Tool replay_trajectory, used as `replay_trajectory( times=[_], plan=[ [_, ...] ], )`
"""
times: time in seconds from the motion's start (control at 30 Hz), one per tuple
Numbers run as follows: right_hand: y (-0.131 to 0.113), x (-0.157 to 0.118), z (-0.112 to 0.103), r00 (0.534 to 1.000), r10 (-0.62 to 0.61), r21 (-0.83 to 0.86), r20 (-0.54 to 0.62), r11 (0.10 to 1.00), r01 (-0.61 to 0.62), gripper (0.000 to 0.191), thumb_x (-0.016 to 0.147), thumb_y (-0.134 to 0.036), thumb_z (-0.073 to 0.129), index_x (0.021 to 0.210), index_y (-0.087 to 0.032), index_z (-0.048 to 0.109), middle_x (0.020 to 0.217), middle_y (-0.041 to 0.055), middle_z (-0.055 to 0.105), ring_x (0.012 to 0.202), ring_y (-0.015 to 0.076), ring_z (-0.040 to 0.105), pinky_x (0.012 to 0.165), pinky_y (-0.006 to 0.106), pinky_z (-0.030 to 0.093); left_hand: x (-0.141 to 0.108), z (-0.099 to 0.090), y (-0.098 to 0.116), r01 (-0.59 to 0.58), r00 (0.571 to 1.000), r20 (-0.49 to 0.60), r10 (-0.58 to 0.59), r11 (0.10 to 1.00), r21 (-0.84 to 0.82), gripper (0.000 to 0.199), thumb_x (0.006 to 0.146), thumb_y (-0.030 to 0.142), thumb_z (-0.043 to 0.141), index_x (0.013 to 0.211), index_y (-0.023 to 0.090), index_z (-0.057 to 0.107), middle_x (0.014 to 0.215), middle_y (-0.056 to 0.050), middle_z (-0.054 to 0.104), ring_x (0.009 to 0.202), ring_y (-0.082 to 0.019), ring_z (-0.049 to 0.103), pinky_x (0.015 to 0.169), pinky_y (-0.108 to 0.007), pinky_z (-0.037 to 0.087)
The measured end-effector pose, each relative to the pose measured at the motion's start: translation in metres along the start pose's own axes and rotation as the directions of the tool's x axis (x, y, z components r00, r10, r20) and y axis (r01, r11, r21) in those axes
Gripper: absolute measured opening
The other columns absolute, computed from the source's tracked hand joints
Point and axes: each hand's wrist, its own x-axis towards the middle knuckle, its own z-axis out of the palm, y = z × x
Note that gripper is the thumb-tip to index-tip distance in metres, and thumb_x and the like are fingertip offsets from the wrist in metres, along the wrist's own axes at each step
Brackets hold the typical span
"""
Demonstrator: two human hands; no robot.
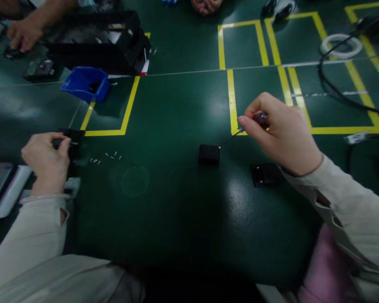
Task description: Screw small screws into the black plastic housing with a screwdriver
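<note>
Beige-sleeved, the left hand (47, 162) is at a black object (77, 136) (its grip I cannot tell). Beyond stands a blue bin (78, 86); loose screws (95, 161) lie nearer. Green tabletop (173, 189) stretches to a black block (209, 155), the tip of the right hand's (281, 130) gripped screwdriver (232, 138) at its corner. That arm's cuff (303, 179) partly hides a black plate (265, 175).

The yellow-taped bench (177, 109) and screwdriver (263, 118) show a workshop.

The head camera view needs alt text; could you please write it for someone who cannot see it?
A person's right hand holds a screwdriver, its tip at a corner of a small black box on a green table. The left hand is at a dark object, with tiny screws lying nearby.
</note>
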Motion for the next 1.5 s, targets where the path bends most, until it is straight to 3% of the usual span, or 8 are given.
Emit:
replay_trajectory(
  times=[0.1,0.53,0.7,0.93,1.2,1.37,1.4,1.5],
  plan=[
    [0.000,0.001,0.002,1.000,-0.020,0.008,0.013,1.000,0.020,0.013,0.093,-0.033,0.056,0.088,-0.022,0.058,0.070,-0.0011,0.060,0.058,0.0124,0.055,0.060,0.028,0.041,0.000,0.000,0.002,-0.020,0.995,-0.091,0.031,0.992,0.121,0.050,0.085,0.053,0.053,0.108,0.013,0.072,0.104,-0.008,0.067,0.095,-0.023,0.056,0.100,-0.043,0.043],
    [-0.005,0.001,0.005,0.999,-0.032,0.016,0.044,0.999,0.031,0.012,0.092,-0.031,0.056,0.088,-0.020,0.059,0.066,-0.0020,0.057,0.054,0.0116,0.053,0.057,0.026,0.038,-0.002,-0.006,0.002,-0.132,0.991,0.016,0.134,0.944,0.301,0.049,0.095,0.051,0.043,0.115,0.014,0.069,0.122,-0.009,0.070,0.106,-0.022,0.063,0.093,-0.032,0.045],
    [-0.010,0.002,0.001,0.995,-0.030,0.014,0.094,0.999,0.029,0.015,0.095,-0.033,0.053,0.090,-0.020,0.059,0.066,-0.0006,0.059,0.054,0.0126,0.053,0.058,0.028,0.037,-0.003,-0.009,0.005,-0.180,0.982,0.005,0.187,0.937,0.299,0.047,0.095,0.050,0.043,0.112,0.015,0.069,0.121,-0.012,0.071,0.105,-0.025,0.065,0.084,-0.032,0.044],
    [-0.012,0.003,0.001,0.992,-0.016,-0.040,0.127,0.999,0.022,0.017,0.095,-0.034,0.052,0.095,-0.020,0.061,0.067,0.0014,0.062,0.056,0.0152,0.056,0.058,0.029,0.036,-0.003,-0.011,0.001,-0.219,0.975,0.014,0.224,0.937,0.271,0.043,0.095,0.047,0.044,0.114,0.017,0.068,0.118,-0.010,0.070,0.102,-0.025,0.063,0.086,-0.033,0.044],
    [-0.008,0.003,0.004,0.995,-0.045,-0.037,0.087,0.998,0.049,0.016,0.095,-0.033,0.052,0.093,-0.019,0.060,0.066,-0.0013,0.060,0.055,0.0129,0.057,0.057,0.026,0.035,0.003,-0.007,-0.011,-0.198,0.980,0.022,0.199,0.948,0.250,0.042,0.091,0.047,0.048,0.111,0.016,0.069,0.114,-0.009,0.071,0.098,-0.022,0.061,0.085,-0.031,0.042],
    [-0.009,0.003,0.003,0.991,-0.042,-0.030,0.128,0.998,0.046,0.016,0.095,-0.032,0.051,0.093,-0.018,0.059,0.067,0.0001,0.061,0.056,0.0132,0.057,0.058,0.027,0.037,0.001,-0.008,-0.008,-0.221,0.974,0.011,0.225,0.943,0.248,0.039,0.093,0.045,0.048,0.111,0.017,0.069,0.115,-0.008,0.071,0.101,-0.023,0.062,0.085,-0.030,0.041],
    [-0.009,0.003,0.003,0.996,-0.049,-0.026,0.078,0.998,0.051,0.016,0.094,-0.033,0.053,0.091,-0.019,0.059,0.064,-0.0009,0.059,0.053,0.0129,0.055,0.056,0.027,0.035,0.000,-0.009,-0.007,-0.227,0.973,0.013,0.231,0.942,0.249,0.039,0.093,0.045,0.047,0.110,0.017,0.069,0.115,-0.008,0.071,0.102,-0.023,0.062,0.085,-0.030,0.041],
    [-0.008,0.003,0.003,0.996,-0.046,-0.030,0.080,0.998,0.049,0.014,0.094,-0.032,0.054,0.092,-0.020,0.059,0.065,-0.0012,0.059,0.054,0.0133,0.056,0.057,0.027,0.036,0.000,-0.010,-0.005,-0.214,0.976,0.021,0.217,0.938,0.271,0.042,0.093,0.047,0.045,0.111,0.017,0.069,0.114,-0.008,0.071,0.100,-0.023,0.062,0.085,-0.030,0.041]
  ],
)
